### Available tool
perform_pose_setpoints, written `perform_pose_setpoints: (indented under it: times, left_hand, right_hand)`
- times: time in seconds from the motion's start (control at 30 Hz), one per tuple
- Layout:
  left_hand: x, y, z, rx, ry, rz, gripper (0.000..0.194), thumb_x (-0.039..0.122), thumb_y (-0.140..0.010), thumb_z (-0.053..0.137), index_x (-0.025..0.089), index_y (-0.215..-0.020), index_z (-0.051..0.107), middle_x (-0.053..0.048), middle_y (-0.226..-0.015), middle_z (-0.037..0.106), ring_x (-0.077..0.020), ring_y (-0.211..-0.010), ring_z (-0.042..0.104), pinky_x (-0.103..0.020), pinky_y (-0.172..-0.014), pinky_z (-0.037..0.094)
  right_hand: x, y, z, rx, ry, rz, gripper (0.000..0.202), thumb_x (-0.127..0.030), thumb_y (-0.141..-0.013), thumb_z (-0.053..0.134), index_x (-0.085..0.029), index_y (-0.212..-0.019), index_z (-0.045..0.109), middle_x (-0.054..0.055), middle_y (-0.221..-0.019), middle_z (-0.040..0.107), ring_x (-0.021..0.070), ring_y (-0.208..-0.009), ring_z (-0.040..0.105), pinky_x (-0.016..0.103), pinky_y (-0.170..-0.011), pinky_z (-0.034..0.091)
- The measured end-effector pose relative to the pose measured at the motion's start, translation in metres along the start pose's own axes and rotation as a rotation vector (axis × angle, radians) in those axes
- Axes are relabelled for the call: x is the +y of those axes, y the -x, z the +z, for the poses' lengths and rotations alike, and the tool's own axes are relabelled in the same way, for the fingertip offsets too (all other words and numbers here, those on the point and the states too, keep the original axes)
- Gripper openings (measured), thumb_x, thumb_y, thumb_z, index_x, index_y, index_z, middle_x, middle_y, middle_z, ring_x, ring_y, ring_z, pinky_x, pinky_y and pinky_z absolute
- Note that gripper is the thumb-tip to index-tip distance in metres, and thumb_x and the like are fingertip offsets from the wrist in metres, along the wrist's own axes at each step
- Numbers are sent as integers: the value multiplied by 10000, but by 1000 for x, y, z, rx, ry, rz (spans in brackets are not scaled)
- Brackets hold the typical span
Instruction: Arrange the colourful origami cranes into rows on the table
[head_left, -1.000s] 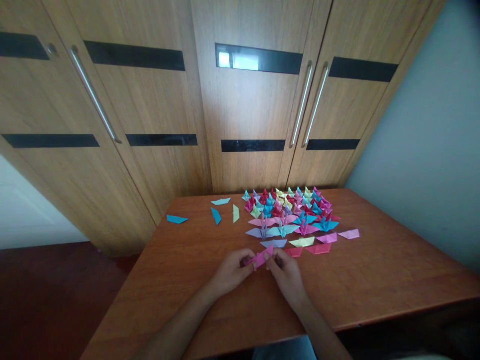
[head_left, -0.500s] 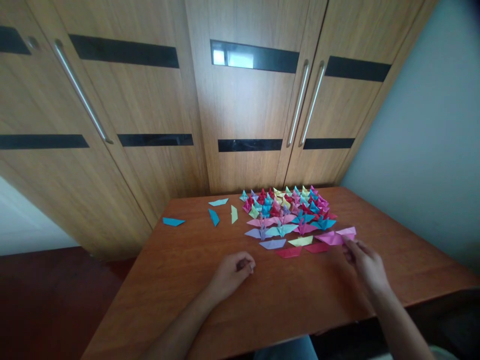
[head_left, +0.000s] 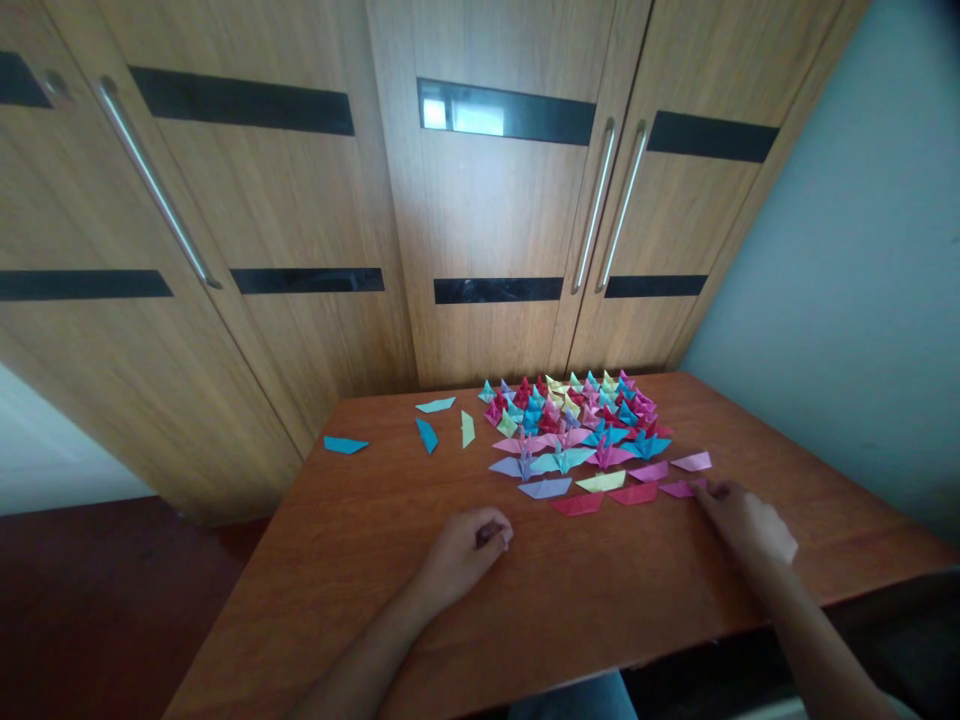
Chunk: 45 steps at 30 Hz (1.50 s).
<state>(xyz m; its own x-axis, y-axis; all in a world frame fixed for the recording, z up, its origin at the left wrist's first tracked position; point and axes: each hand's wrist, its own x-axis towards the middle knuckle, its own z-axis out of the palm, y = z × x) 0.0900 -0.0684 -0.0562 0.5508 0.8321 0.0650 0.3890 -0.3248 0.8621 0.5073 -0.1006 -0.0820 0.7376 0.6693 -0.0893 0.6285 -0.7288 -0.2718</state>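
My right hand [head_left: 746,525] is at the right of the table, its fingertips closed on the right end of a magenta folded paper [head_left: 681,489] that lies on the wood. Just beyond it are a pink folded paper [head_left: 691,461] and another magenta one [head_left: 649,472]. My left hand [head_left: 466,550] rests on the table with curled fingers and nothing visible in it. Red folded papers [head_left: 578,504] [head_left: 634,493], a lavender one [head_left: 546,488] and a yellow one [head_left: 601,482] lie in front of rows of colourful paper cranes [head_left: 562,458].
On the left of the brown table [head_left: 360,540] lie blue folded papers [head_left: 345,445] [head_left: 427,435], a pale aqua one [head_left: 436,405] and a pale green one [head_left: 468,429]. A wooden wardrobe [head_left: 495,210] stands behind the table, and a wall [head_left: 840,300] is at the right.
The magenta paper by my right hand now lies flat, lower and apart from the other pink pieces. My right hand has moved slightly down and right. My left hand is nearly unchanged.
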Motion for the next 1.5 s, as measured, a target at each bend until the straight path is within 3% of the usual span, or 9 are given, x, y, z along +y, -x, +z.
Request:
perform_pose_setpoints:
  times: [0.43,0.63,0.77,0.87,0.97,1.1,1.3,1.4,1.5]
  left_hand:
    - [-1,0,1,0,-3,20,156,241,-819,478,179,-760,609,4,-684,615,-130,-633,533,-218,-589,359]
    - [-1,0,0,-5,5,15,147,232,-819,487,177,-762,612,2,-692,617,-129,-645,536,-213,-595,365]
    - [-3,-1,1,-5,23,13,160,251,-838,475,174,-785,605,-3,-706,630,-132,-657,560,-214,-604,385]
    - [-6,-1,-5,73,-48,18,190,277,-858,456,178,-802,608,-7,-724,637,-137,-666,571,-220,-613,399]
    - [-12,0,-24,194,-253,26,205,290,-871,443,195,-832,620,-11,-781,649,-147,-701,575,-235,-649,410]
    - [-31,2,-71,368,-537,-4,213,293,-882,417,209,-913,610,-27,-884,648,-168,-785,588,-264,-733,436]
    - [-79,9,-146,550,-947,-209,311,345,-870,422,154,-1064,572,-113,-1107,580,-252,-1051,532,-368,-942,399]
    - [-98,15,-170,570,-1046,-346,401,397,-871,409,159,-1175,516,-127,-1249,501,-279,-1108,501,-412,-949,391]
    - [-110,18,-181,558,-1104,-408,474,435,-879,375,175,-1268,450,-140,-1364,403,-320,-1188,434,-461,-939,382]
  right_hand:
    - [-4,-10,-4,12,0,-58,643,-724,-736,369,-236,-1022,674,185,-929,667,357,-839,635,422,-640,470]
    - [-13,12,-14,161,-89,-84,576,-667,-782,371,-200,-904,686,159,-815,682,307,-695,638,363,-578,451]
    - [-48,51,-9,181,-287,-320,508,-643,-801,393,-212,-823,661,89,-736,677,239,-649,622,294,-580,426]
    - [-88,95,5,82,-552,-598,444,-586,-833,413,-200,-801,628,42,-700,651,174,-609,579,243,-574,411]
    - [-128,139,24,-14,-677,-799,394,-509,-866,416,-193,-691,572,5,-625,595,138,-571,520,221,-548,379]
    - [-160,179,46,-109,-655,-940,359,-432,-875,437,-196,-614,505,-27,-547,526,112,-513,470,217,-511,325]
    - [-163,200,58,-226,-538,-1031,298,-360,-878,446,-196,-633,491,-25,-578,552,112,-546,508,213,-535,315]
    - [-161,202,58,-214,-469,-1060,280,-342,-877,448,-196,-644,499,-17,-606,576,117,-577,524,214,-556,313]
    - [-160,203,57,-210,-428,-1077,270,-332,-876,451,-196,-649,501,-15,-620,585,116,-585,527,215,-564,308]
